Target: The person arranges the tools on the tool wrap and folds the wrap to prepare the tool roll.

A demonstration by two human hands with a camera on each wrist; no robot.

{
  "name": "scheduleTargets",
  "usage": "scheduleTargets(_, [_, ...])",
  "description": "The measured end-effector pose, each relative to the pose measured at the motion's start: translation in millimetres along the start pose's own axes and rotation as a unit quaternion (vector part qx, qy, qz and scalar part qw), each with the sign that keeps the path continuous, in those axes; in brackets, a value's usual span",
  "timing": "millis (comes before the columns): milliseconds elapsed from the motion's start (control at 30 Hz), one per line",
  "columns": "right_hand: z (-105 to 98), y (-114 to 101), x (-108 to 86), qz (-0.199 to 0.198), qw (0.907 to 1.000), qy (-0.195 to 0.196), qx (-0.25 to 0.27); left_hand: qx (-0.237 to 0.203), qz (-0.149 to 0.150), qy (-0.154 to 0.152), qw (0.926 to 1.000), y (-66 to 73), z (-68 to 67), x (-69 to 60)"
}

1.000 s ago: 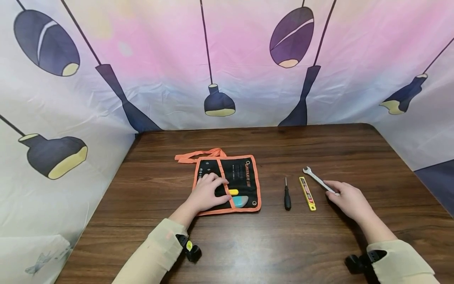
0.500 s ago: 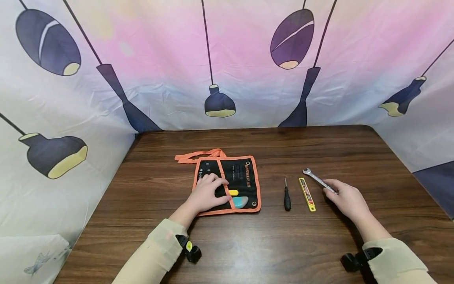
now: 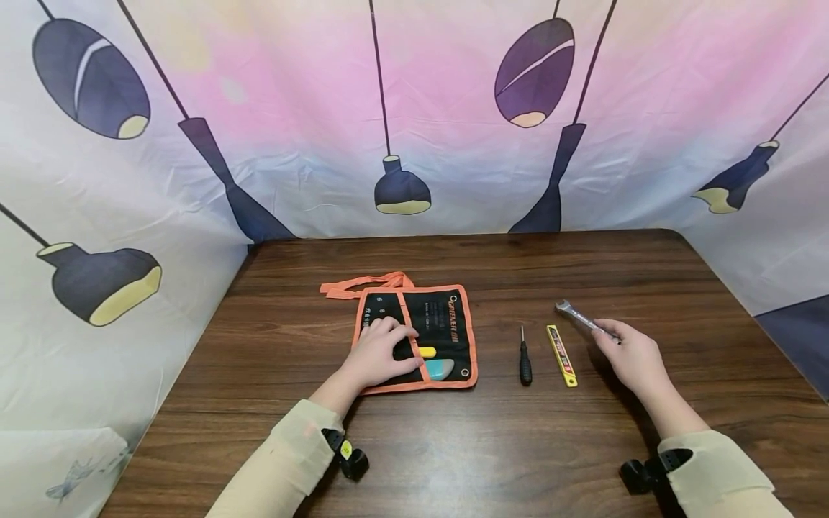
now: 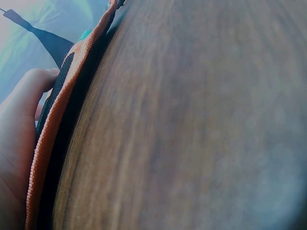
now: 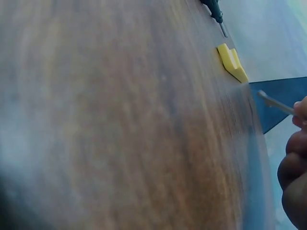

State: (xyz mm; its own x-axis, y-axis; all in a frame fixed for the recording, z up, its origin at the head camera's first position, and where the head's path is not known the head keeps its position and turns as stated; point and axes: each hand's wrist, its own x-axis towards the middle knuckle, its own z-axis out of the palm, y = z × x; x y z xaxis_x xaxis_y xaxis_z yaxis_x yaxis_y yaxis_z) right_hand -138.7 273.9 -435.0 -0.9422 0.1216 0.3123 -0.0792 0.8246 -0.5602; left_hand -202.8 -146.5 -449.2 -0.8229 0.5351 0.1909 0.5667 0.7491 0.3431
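In the head view my right hand point(image 3: 631, 357) pinches a silver open-end wrench point(image 3: 578, 317) near its lower end. Its open head points up and left, and the right wrist view shows the wrench point(image 5: 276, 103) lifted off the table. My left hand point(image 3: 381, 354) rests on a black tool pouch point(image 3: 443, 334) with orange trim, thumb and fingers spread over its pockets. From a pocket beside that thumb stick out a yellow handle end point(image 3: 427, 352) and a teal, grey-edged piece point(image 3: 440, 370). The hand covers part of the pouch's left side.
Between the hands lie a black-handled screwdriver point(image 3: 525, 365) and a narrow yellow case point(image 3: 561, 356) with a printed label. An orange strap point(image 3: 369, 282) trails behind the pouch. The wooden table point(image 3: 453, 453) ends at a patterned cloth backdrop point(image 3: 453, 129).
My right hand has raised the wrench from the table and shifted slightly up, its fingers now nearer the wrench's end. The left hand and the pouch stay put.
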Motion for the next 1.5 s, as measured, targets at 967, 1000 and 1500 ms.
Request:
scheduleTargets(967, [20.9,-51.1,4.5,-0.004,0.9867,-0.101,0.127,0.005,-0.01,-0.016,0.9998,1.7,-0.2,1.4])
scheduleTargets(1000, [21.7,-52.7,4.7,-0.001,0.9851,-0.109,0.133,0.004,-0.01,-0.016,0.9998,1.6,-0.4,1.7])
scheduleTargets(1500, [41.6,-84.1,13.8,-0.013,0.9711,-0.156,0.18,-0.022,-0.02,-0.014,0.9995,1.2,-1.8,1.1])
